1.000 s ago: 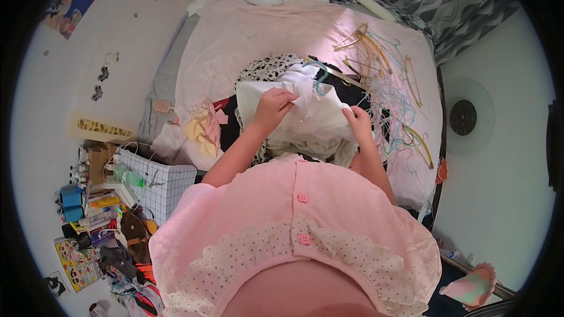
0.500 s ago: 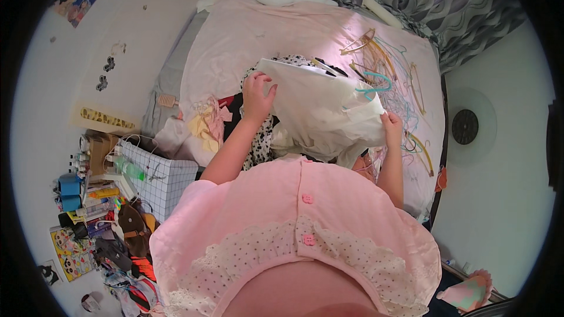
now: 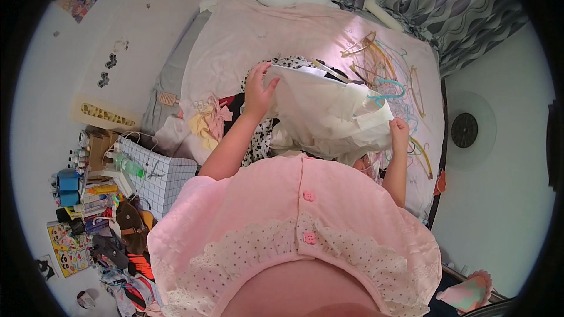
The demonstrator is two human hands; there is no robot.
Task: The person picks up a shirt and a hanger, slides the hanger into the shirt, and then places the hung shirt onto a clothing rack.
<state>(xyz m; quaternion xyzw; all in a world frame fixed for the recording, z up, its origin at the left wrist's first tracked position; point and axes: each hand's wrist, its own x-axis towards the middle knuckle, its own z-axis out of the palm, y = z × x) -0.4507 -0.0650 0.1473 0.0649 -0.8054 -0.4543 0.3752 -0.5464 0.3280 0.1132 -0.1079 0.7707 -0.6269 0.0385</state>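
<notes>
A white garment (image 3: pixel 320 111) is spread out sideways in front of my chest, above the bed. The hook of a teal hanger (image 3: pixel 392 85) sticks out at the garment's right end; the rest of the hanger is mostly hidden by the cloth. My right hand (image 3: pixel 399 133) is closed, pinching the garment's right edge just below that hook. My left hand (image 3: pixel 258 89) touches the upper left corner of the cloth, its thumb apart from its stretched fingers. Beneath the garment lies a black-and-white patterned cloth (image 3: pixel 257 151), partly covered.
Several loose hangers (image 3: pixel 382 58) lie tangled on the bed's right side. Small pink and yellow clothes (image 3: pixel 210 118) are piled to the left, near a hairbrush (image 3: pixel 168 99). A grid-patterned box or table (image 3: pixel 170 179) stands left of the bed; crowded belongings surround it.
My right hand has shifted slightly right, drawing the garment's end and the teal hanger's hook along. My left fingers have moved up to the cloth's upper left corner.
</notes>
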